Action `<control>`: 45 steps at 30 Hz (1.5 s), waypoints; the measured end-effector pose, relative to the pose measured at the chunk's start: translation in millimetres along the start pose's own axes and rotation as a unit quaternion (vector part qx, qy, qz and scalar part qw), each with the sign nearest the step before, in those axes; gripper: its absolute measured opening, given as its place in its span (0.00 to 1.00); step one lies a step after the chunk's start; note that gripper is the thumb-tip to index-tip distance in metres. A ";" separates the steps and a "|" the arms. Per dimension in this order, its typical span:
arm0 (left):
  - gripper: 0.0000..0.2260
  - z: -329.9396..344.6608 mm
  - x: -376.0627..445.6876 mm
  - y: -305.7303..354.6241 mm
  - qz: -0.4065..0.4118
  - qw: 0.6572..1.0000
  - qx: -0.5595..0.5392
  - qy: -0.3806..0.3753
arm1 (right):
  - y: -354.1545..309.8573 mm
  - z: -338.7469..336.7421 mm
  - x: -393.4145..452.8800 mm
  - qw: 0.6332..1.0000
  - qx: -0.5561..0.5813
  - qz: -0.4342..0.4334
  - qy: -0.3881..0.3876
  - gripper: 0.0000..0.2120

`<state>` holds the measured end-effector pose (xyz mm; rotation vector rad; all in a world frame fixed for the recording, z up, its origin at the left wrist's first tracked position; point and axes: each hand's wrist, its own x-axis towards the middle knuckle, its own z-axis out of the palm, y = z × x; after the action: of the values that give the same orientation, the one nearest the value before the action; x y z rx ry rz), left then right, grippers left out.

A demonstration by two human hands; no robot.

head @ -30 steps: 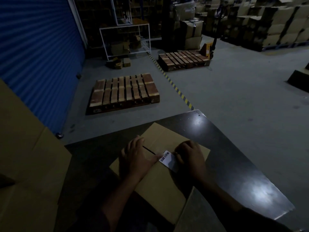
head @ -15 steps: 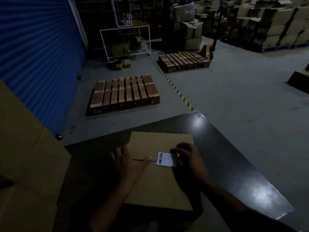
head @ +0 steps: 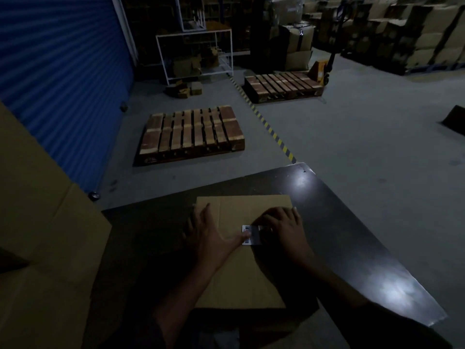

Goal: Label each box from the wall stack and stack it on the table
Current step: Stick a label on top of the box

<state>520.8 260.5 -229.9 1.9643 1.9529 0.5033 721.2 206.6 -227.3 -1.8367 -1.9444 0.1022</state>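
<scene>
The box (head: pixel 241 268) is light brown, like plain card. The label (head: pixel 249 235) on it is white with thin black bar lines. The table (head: pixel 352 235) is very dark, almost black, with shiny white spots of light. The big door (head: pixel 63 71) is bright blue with lines running across it. The near pallet (head: pixel 191 133) is brown wood with pale and reddish bits and dark gaps between the slats. A stripe (head: pixel 274 133) on the grey floor (head: pixel 364 147) is yellow and black. The rack (head: pixel 193 54) is white.
</scene>
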 end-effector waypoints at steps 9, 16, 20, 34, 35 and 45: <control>0.59 1.5 -1.7 -2.6 0.012 1.000 0.002 0.000 | -0.7 11.6 16.0 0.998 -0.016 -0.015 -0.052 0.27; 0.60 5.4 0.1 -3.7 0.010 1.000 -0.001 0.014 | -1.0 11.0 19.1 0.998 0.030 -0.007 -0.054 0.27; 0.60 3.2 -1.2 -2.7 0.014 1.000 0.007 0.011 | 3.9 13.4 19.9 0.997 0.045 -0.010 -0.057 0.22; 0.56 4.1 -0.3 -3.3 0.012 1.000 -0.022 0.008 | 9.4 11.9 12.7 0.999 0.032 0.013 -0.012 0.16; 0.56 4.7 0.1 -2.9 0.010 1.000 -0.022 0.005 | 9.3 10.3 11.5 1.000 0.026 0.015 -0.006 0.17; 0.55 1.2 -2.3 1.0 0.005 1.000 -0.011 -0.008 | 13.2 8.3 6.0 0.998 0.047 0.043 0.009 0.12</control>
<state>522.3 258.2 -230.6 1.9607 1.9203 0.5065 730.4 215.9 -237.8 -1.8541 -1.8163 0.2003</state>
